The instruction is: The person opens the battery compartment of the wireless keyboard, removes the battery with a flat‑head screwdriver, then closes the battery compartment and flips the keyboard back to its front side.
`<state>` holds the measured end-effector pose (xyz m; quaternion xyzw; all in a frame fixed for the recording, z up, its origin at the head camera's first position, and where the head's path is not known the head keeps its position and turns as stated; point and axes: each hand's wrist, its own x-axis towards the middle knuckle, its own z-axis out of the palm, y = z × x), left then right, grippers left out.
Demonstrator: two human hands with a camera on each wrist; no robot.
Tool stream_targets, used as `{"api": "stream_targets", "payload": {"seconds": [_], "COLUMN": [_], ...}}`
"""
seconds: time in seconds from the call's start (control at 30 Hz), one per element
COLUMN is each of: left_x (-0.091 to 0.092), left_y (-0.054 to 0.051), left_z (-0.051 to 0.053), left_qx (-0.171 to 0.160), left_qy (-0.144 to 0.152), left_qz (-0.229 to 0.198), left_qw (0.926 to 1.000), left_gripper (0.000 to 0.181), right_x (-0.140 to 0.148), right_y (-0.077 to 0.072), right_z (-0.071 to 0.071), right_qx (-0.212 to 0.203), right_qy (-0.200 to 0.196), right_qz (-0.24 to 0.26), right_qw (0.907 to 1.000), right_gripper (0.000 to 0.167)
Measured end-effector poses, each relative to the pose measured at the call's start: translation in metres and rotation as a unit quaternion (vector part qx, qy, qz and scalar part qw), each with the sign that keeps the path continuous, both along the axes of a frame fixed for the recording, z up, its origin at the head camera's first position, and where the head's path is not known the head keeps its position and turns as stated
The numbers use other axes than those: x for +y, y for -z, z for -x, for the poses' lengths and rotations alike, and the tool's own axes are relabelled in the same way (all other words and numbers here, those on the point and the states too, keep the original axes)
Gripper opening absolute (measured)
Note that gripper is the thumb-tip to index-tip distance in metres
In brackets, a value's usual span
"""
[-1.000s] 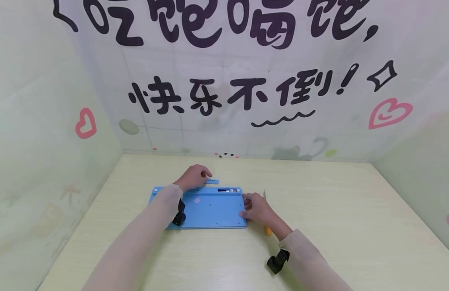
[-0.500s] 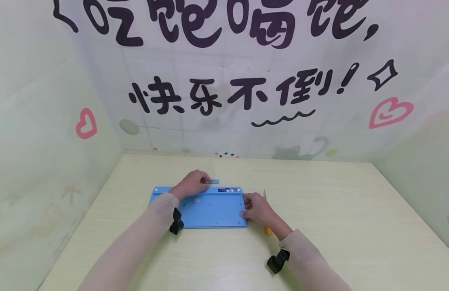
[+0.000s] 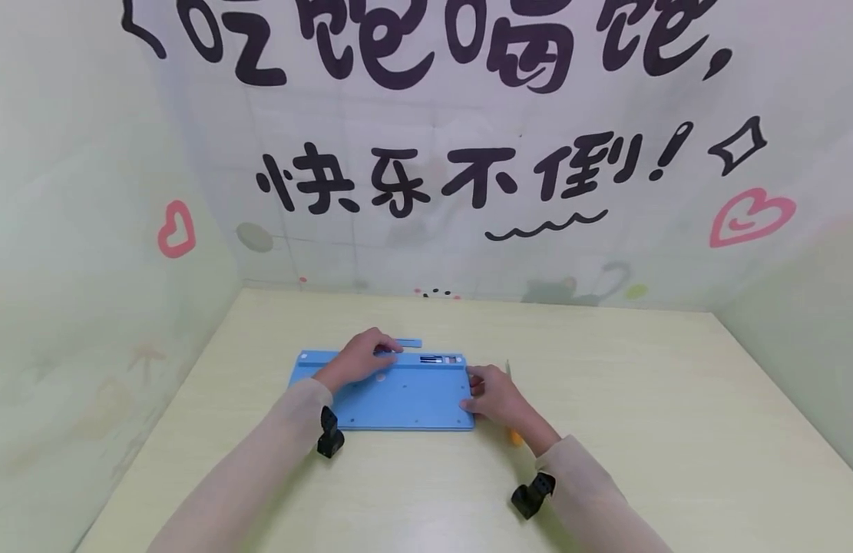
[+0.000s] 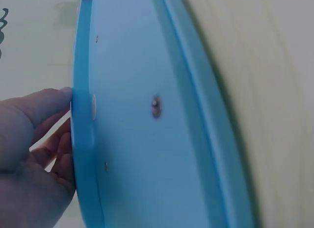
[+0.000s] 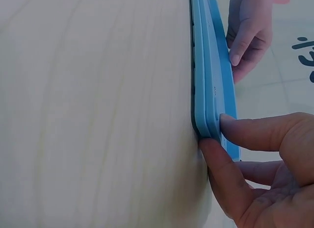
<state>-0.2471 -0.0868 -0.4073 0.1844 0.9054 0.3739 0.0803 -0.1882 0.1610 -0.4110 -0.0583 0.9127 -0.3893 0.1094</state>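
- While the blue keyboard [image 3: 412,403] is laid face down on the pale, wood-grained surface [image 3: 626,399], its smooth back is turned up; key edges are glimpsed beneath it in the right wrist view.
- The far side is topped by a raised bar in the same blue, and a small pale round pad is set at each end of it.
- The flat part is dotted with small dark screw holes, and a pale pinkish round spot is seen near the bar.
- An uncovered compartment [image 3: 438,359] is sunk into the bar's right end; dark and silvery parts are contained in it, too small to be made out.
- The keyboard's right edge is held in the narrow grip of the right hand [image 3: 497,395], pinched between thumb and fingers.
- The far bar is touched by the left hand [image 3: 362,356], its fingers bent; whether its grip is closed on the edge cannot be told.
- A thin blue strip [image 3: 411,343] is placed just beyond the bar, partly hidden by the left hand.
- An orange-handled tool [image 3: 516,438] is partly covered by the right hand.
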Motion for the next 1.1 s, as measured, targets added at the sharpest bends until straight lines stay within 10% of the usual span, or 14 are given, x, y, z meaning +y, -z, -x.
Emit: {"api": "stream_targets", "payload": {"seconds": [0.67,1.1], "left_x": [0.0,0.0], "left_y": [0.006,0.007], "left_z": [-0.005,-0.004], "left_qx": [0.023,0.011], "left_qy": [-0.013,-0.022], "left_qz": [-0.033,-0.034], "left_qw": [0.9991,0.9991], "left_gripper": [0.021,0.02], "right_x": [0.012,0.033], "right_y": [-0.017,-0.046], "right_z": [0.007,0.007], "right_qx": [-0.064,-0.033], "right_qy": [0.001,0.009], "right_qz": [0.063,0.108], "right_qw": [0.996,0.9936], "right_gripper": [0.047,0.044]}}
